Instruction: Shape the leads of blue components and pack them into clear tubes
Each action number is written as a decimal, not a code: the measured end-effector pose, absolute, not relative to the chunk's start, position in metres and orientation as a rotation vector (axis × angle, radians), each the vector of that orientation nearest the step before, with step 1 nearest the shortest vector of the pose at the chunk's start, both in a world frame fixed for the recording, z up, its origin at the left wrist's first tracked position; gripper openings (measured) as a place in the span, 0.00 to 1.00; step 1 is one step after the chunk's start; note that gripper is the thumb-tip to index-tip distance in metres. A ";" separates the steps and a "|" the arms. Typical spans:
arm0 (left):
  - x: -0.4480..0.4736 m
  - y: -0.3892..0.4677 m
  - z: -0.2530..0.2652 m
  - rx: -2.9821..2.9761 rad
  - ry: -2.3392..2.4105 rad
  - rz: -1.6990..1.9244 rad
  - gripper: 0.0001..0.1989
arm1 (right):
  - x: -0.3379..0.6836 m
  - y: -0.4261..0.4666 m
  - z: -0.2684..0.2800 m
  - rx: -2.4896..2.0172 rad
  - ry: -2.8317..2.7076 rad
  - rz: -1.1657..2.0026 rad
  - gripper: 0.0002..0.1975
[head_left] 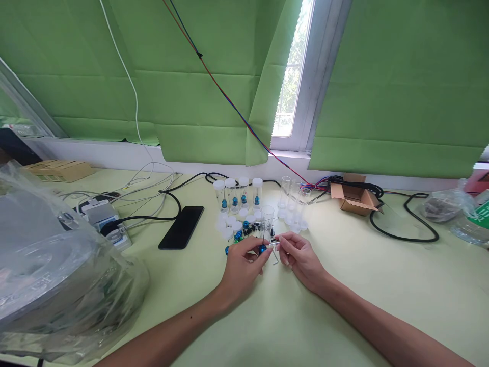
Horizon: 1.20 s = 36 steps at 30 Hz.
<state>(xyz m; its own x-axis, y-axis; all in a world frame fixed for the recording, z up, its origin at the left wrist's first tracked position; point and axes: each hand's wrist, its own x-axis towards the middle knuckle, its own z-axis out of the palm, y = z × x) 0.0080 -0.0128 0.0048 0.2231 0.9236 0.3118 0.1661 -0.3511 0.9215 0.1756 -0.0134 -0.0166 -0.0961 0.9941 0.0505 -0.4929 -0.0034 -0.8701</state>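
Half Out of Sight

The left hand (241, 262) covers part of the blue piece (262, 249); the right hand (300, 257) hides part of a silver rod (274, 243). Dark parts (256, 227) behind are too small to tell. The left edge cuts a plastic-wrapped bundle (64, 285), the right edge a green-labelled bottle (473, 225).

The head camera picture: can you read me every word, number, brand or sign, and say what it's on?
No text can be read.
Green label on the clear bottle: pale marks, cut off and too blurred to read.
Phone: dark screen, no words showing.
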 end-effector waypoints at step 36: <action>0.006 -0.014 0.003 2.067 0.949 1.286 0.08 | 0.174 -0.013 -0.017 -0.799 -0.925 1.482 0.16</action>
<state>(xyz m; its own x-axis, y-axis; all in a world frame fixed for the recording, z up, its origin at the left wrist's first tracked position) 0.0059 -0.0138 0.0026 0.3023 0.7839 0.5424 0.2871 -0.6174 0.7323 0.1741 -0.0133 -0.0172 -0.1110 0.9936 0.0218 -0.4557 -0.0314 -0.8896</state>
